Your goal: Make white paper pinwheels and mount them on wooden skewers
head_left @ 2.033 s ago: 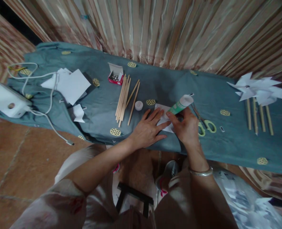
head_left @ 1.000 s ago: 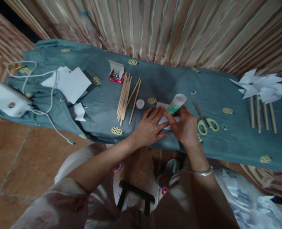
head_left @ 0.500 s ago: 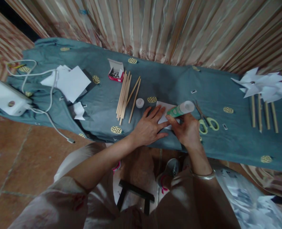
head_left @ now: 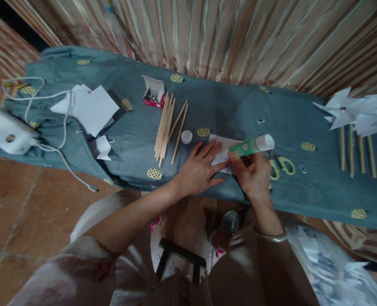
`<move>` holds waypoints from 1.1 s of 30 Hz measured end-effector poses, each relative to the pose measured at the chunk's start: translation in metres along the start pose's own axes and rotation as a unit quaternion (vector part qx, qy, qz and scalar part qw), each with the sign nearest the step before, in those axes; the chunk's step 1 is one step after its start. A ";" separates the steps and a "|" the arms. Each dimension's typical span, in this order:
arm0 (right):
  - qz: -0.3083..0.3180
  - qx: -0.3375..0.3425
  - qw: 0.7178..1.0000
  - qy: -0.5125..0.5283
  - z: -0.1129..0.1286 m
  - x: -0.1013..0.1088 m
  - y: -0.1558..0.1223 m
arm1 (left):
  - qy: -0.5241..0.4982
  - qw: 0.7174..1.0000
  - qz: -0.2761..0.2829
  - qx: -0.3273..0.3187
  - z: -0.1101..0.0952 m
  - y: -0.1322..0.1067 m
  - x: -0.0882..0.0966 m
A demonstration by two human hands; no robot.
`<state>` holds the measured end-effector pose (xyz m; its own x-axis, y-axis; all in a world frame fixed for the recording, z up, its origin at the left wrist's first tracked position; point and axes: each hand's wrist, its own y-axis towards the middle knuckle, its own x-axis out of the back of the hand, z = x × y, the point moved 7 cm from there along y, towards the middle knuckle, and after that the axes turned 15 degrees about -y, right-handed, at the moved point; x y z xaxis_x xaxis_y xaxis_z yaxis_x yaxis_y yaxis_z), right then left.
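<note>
A: Is the left hand (head_left: pixel 198 170) gripping anything?

B: No. Its fingers are spread flat, pinning the paper square (head_left: pixel 220 143) to the desk (head_left: pixel 226 106). The paper is likely light and floppy, so pressing beats pinching.

A: And the right hand (head_left: pixel 254 172)?

B: Its fingers pinch the glue stick (head_left: pixel 252 146) low on the barrel, by the paper's edge. I'd judge it rigid, light, smooth plastic.

A: Changed?

B: A second ago it stood steep. Now it lies nearly level, its far end above the scissors (head_left: pixel 282 165).

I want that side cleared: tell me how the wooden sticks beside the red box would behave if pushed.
The wooden sticks look thin, stiff and light, so probably easy to shove. They lie loose, two splayed apart, so a push would likely scatter them. The wrinkled cloth may snag them.
</note>
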<state>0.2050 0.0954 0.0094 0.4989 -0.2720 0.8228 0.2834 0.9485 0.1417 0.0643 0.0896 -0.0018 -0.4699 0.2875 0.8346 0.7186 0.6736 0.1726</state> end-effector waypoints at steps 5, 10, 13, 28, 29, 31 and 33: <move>0.004 -0.017 0.999 0.040 -0.004 0.000 0.005 | -0.001 1.000 0.004 0.004 0.000 0.000 0.000; 0.005 0.003 1.000 0.011 -0.001 0.000 0.009 | -0.004 1.000 0.001 0.002 -0.001 0.000 0.000; 0.001 0.010 1.000 -0.011 0.003 0.001 0.010 | -0.004 1.000 0.000 0.004 -0.001 0.000 0.001; 0.002 0.076 0.995 -0.069 0.025 -0.001 0.010 | 0.003 1.000 0.008 0.006 -0.001 0.001 0.000; 0.006 0.080 0.994 -0.069 0.026 -0.001 0.010 | 0.002 1.000 0.007 0.005 -0.001 0.001 0.000; 0.013 0.088 0.994 -0.067 0.027 -0.001 0.009 | 0.002 1.000 0.003 0.003 -0.001 0.000 0.000; 0.018 0.096 0.993 -0.067 0.028 -0.001 0.008 | 0.002 1.000 0.001 0.001 -0.001 0.000 0.000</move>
<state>0.1839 0.1077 0.0247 0.3882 -0.2247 0.8938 0.0987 0.9744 0.2021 0.0648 0.0889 -0.0007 -0.4666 0.2870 0.8366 0.7187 0.6744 0.1695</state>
